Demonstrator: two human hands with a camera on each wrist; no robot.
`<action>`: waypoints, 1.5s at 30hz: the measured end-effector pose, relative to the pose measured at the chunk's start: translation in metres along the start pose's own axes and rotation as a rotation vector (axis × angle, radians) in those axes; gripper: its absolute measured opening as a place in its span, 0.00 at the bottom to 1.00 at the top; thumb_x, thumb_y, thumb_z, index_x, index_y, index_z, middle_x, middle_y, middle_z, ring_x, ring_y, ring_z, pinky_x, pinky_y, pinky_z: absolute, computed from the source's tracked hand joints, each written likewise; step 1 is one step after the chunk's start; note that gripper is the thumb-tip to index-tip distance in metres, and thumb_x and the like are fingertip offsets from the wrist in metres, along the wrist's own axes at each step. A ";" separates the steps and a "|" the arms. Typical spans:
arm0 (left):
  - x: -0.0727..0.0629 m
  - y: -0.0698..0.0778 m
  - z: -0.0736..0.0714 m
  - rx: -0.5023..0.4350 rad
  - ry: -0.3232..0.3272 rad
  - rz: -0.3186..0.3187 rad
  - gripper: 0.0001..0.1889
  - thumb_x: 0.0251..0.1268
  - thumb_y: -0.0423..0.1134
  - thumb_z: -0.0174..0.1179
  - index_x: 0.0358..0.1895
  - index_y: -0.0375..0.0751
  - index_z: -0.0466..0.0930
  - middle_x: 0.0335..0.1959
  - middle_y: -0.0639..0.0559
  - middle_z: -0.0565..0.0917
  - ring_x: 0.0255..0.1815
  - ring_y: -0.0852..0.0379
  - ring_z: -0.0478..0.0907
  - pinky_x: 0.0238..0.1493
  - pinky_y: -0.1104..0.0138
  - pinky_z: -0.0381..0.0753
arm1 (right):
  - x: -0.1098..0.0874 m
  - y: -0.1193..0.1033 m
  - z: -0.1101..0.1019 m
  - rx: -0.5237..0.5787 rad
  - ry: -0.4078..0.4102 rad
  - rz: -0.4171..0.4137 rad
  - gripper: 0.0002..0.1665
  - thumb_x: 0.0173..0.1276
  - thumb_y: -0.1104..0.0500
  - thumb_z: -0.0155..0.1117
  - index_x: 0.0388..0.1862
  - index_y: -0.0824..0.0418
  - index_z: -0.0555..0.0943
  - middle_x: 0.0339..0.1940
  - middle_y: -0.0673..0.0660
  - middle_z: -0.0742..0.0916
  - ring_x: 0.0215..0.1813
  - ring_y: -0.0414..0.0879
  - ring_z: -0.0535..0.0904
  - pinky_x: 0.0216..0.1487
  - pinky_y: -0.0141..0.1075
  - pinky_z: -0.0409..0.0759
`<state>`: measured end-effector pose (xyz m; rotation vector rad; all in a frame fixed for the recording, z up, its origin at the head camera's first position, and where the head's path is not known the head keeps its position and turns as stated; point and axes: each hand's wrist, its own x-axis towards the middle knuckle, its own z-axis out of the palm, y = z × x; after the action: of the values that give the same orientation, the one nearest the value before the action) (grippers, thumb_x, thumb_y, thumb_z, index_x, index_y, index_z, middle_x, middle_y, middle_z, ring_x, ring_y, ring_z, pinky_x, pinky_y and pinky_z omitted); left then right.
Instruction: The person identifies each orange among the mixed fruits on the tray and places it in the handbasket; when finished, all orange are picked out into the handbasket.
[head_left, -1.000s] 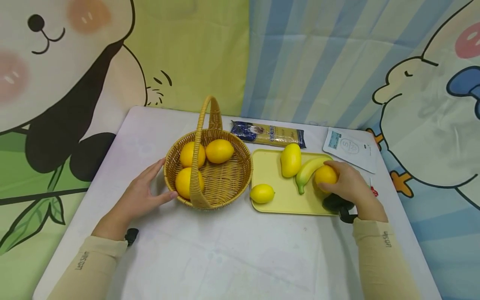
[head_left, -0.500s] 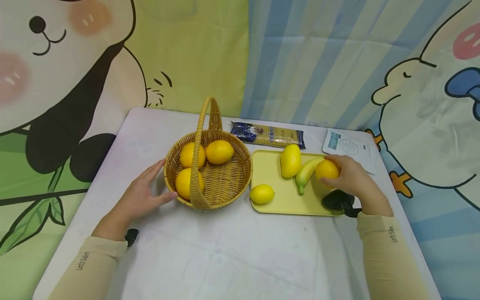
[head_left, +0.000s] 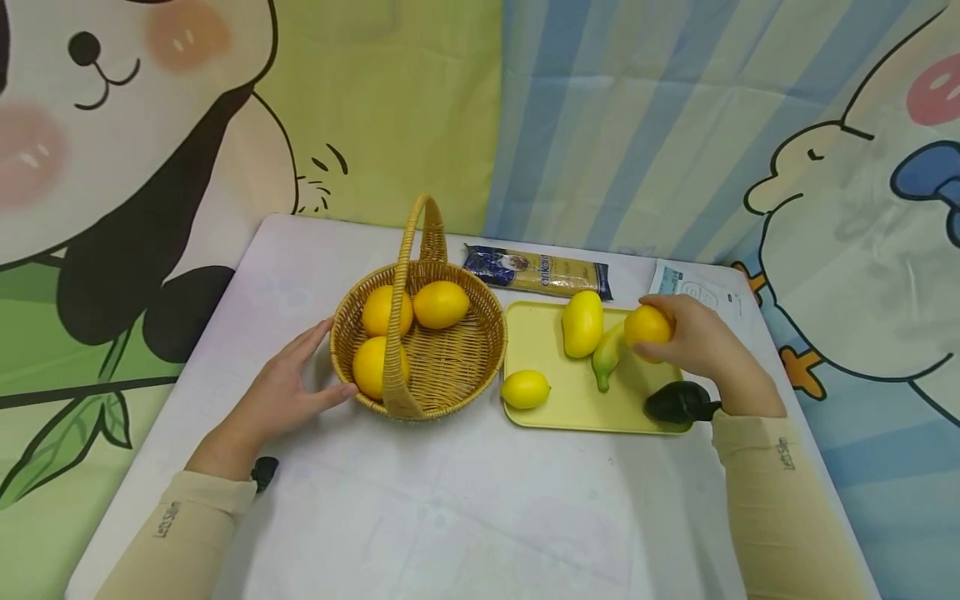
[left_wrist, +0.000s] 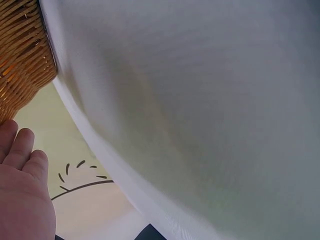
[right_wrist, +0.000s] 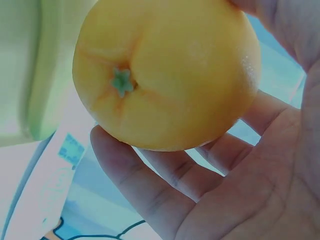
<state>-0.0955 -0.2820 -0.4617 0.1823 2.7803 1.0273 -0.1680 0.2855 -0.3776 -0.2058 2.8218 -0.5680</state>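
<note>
My right hand [head_left: 693, 335] grips an orange [head_left: 648, 332] between thumb and fingers, held over the right part of the yellow tray [head_left: 570, 412]. In the right wrist view the orange [right_wrist: 170, 75] shows a green star-shaped stem mark, with fingers under it. On the tray lie a banana [head_left: 606, 357], partly hidden by the orange, a mango [head_left: 582, 325] and a lemon [head_left: 526, 389]. My left hand [head_left: 281, 392] rests against the left side of a wicker basket [head_left: 450, 379], fingers and thumb extended. Inside the basket sit three orange-yellow fruits [head_left: 441, 304].
Behind the tray lies a blue and gold packet [head_left: 540, 271]. A white pouch [head_left: 697, 287] lies at the back right, partly covered by my right hand. The basket's tall handle [head_left: 408, 275] arches over its middle. A black device [head_left: 678, 402] is by my right wrist.
My right hand has lifted the orange up off the tray area and shifted it slightly back, and it now covers more of the banana. The left hand and basket stay put.
</note>
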 end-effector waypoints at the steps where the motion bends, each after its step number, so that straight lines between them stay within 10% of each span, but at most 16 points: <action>1: 0.000 0.000 0.000 0.000 0.002 0.003 0.62 0.56 0.69 0.73 0.87 0.59 0.43 0.87 0.43 0.53 0.86 0.32 0.51 0.79 0.29 0.56 | 0.001 -0.002 -0.001 0.001 0.003 -0.007 0.46 0.64 0.51 0.76 0.78 0.63 0.70 0.67 0.68 0.81 0.54 0.61 0.76 0.58 0.56 0.81; 45: -0.001 -0.003 0.001 0.001 0.013 0.024 0.61 0.56 0.69 0.73 0.87 0.59 0.44 0.87 0.44 0.54 0.86 0.34 0.52 0.80 0.31 0.57 | 0.038 -0.133 -0.013 -0.031 -0.006 -0.278 0.43 0.63 0.49 0.79 0.76 0.52 0.74 0.71 0.61 0.79 0.65 0.60 0.76 0.61 0.58 0.82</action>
<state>-0.0947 -0.2835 -0.4644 0.2107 2.7972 1.0367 -0.1966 0.1616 -0.3222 -0.6108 2.8161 -0.5776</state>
